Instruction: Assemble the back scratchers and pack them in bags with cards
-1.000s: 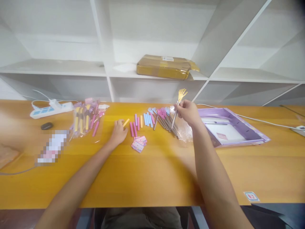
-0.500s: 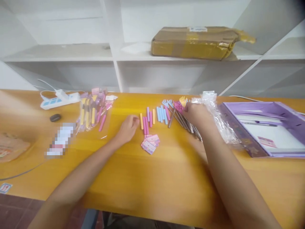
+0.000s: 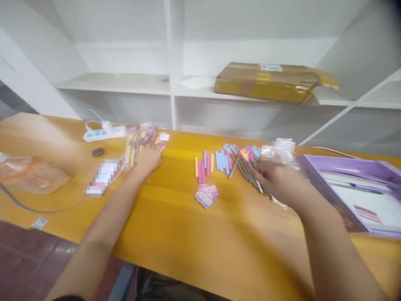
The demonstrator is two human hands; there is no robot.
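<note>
My left hand (image 3: 149,159) lies on the near right side of the plastic-bagged back scratchers (image 3: 133,146), its fingertips smeared and partly hidden. On the right, my right hand (image 3: 274,175) is curled at the metal rods of a pile of loose back scratchers (image 3: 246,165); its thumb and fingers appear closed on one rod. Their small hand-shaped heads are blue, pink and orange. Between my hands lie pink, purple and orange sleeves (image 3: 201,171) and blue sleeves (image 3: 221,161). Pink printed cards (image 3: 206,195) rest just in front of them.
Clear plastic bags (image 3: 283,150) lie behind my right hand, beside a purple tray (image 3: 332,196). A taped carton (image 3: 266,83) sits on the shelf. At left are a power strip (image 3: 105,133), a dark oval object (image 3: 98,152), a blurred-out phone-like item (image 3: 103,177) and an orange-clear bag (image 3: 40,177).
My left hand has moved left from beside the sleeves onto the bagged scratchers. My right hand has shifted from the scratcher heads toward the rods. The whole view has turned left.
</note>
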